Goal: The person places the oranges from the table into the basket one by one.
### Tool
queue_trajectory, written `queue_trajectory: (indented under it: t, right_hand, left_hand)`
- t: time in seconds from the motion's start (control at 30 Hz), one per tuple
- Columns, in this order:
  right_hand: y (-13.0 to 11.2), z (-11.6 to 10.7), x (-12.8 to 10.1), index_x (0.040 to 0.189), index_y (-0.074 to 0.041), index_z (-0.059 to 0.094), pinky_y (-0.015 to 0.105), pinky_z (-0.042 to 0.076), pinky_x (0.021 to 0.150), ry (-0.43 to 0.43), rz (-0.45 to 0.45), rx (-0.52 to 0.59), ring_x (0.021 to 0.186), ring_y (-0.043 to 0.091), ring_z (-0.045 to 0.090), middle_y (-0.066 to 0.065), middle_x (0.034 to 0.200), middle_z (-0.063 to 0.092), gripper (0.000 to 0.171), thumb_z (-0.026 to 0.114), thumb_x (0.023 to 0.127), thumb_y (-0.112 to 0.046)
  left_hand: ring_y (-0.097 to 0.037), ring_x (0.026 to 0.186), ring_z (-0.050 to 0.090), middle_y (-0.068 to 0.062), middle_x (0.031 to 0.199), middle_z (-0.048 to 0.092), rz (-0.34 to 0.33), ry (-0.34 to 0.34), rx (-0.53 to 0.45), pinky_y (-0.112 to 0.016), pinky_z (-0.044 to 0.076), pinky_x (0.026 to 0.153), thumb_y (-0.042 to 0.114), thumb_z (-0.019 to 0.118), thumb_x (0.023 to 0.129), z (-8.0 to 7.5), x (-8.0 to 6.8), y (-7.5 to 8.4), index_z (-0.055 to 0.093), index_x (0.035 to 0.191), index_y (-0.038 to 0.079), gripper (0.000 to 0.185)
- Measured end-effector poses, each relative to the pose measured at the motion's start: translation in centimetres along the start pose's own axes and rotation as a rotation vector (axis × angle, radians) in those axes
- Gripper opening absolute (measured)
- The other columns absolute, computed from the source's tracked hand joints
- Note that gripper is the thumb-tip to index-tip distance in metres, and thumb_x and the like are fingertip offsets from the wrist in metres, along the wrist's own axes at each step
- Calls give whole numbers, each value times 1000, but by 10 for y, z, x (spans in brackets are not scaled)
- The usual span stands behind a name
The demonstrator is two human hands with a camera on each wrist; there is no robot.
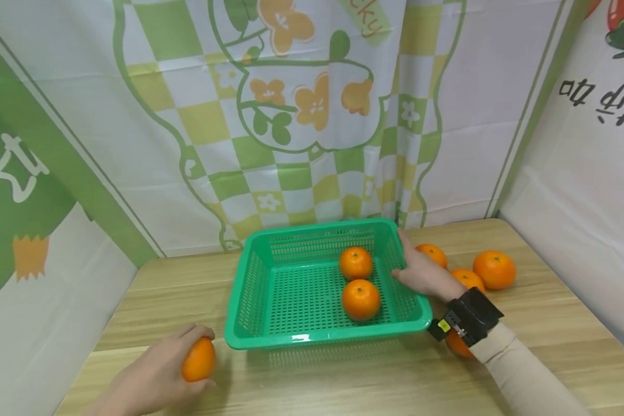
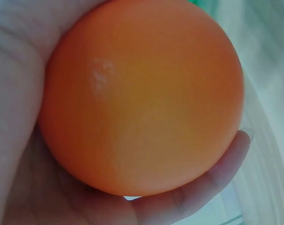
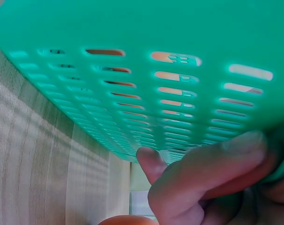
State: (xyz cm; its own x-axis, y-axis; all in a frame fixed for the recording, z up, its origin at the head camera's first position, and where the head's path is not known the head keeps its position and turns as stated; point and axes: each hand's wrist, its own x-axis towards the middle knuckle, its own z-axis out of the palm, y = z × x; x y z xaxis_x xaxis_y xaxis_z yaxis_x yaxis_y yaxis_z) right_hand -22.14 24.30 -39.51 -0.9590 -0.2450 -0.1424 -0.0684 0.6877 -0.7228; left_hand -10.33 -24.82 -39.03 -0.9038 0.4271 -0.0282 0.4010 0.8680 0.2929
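My left hand (image 1: 158,370) grips an orange (image 1: 199,359) just off the front left corner of a green plastic basket (image 1: 329,335). The left wrist view is mostly filled by that orange, with the fingers and thumb wrapped round it. At the basket's right side, my right hand (image 1: 421,270) holds the rim, thumb inside and the other fingers outside. The right wrist view shows curled fingers (image 3: 198,176) against the slotted outer wall. Two oranges lie inside the basket: one (image 1: 356,263) towards the back, another (image 1: 361,300) in front of it, both right of the middle.
Right of the basket, several loose oranges lie on the wooden table (image 1: 541,323), including one orange (image 1: 494,269) farthest right. My right wrist partly covers some of them. A patterned cloth (image 1: 312,173) hangs behind the basket, and printed sheets close off both sides.
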Motion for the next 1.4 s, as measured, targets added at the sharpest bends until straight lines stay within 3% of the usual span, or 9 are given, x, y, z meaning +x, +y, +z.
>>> queue_trajectory:
  t: [0.3, 0.6, 0.87, 1.2, 1.4]
  right_hand:
    - [-2, -1, 2, 166, -9, -18, 38, 62, 72, 8, -16, -16, 72, 24, 72, 38, 121, 67, 102, 59, 100, -11]
    - [-3, -1, 3, 166, -9, -19, 38, 62, 69, -1, 5, -14, 69, 23, 71, 31, 108, 71, 102, 59, 101, -12]
    - [-1, -1, 2, 166, -10, -20, 36, 61, 70, 0, 2, -13, 68, 23, 71, 31, 107, 71, 101, 58, 101, -12]
    - [2, 1, 2, 167, -12, -19, 38, 62, 72, 2, -3, 2, 73, 24, 72, 38, 123, 66, 101, 59, 101, -11]
    - [3, 0, 1, 167, -13, -19, 38, 63, 72, -1, -11, 21, 76, 24, 73, 42, 135, 59, 101, 58, 101, -10]
  left_hand:
    - [5, 80, 54, 5, 110, 65, 41, 60, -20, -19, 52, 66, 40, 93, 74, -10, -3, -3, 62, 125, 17, 64]
    - [5, 79, 54, 6, 109, 66, 41, 88, -13, -18, 52, 65, 33, 94, 74, -18, -1, 1, 63, 125, 18, 61]
    - [4, 80, 55, 8, 109, 64, 50, 122, 35, -19, 52, 66, 32, 95, 72, -28, 3, 5, 63, 123, 21, 61]
    - [5, 79, 55, 7, 107, 65, 66, 120, 24, -18, 53, 65, 31, 94, 74, -35, 6, 8, 63, 123, 19, 59]
    - [5, 79, 55, 7, 108, 65, 92, 158, 38, -18, 52, 64, 27, 93, 74, -40, 8, 11, 63, 123, 19, 58]
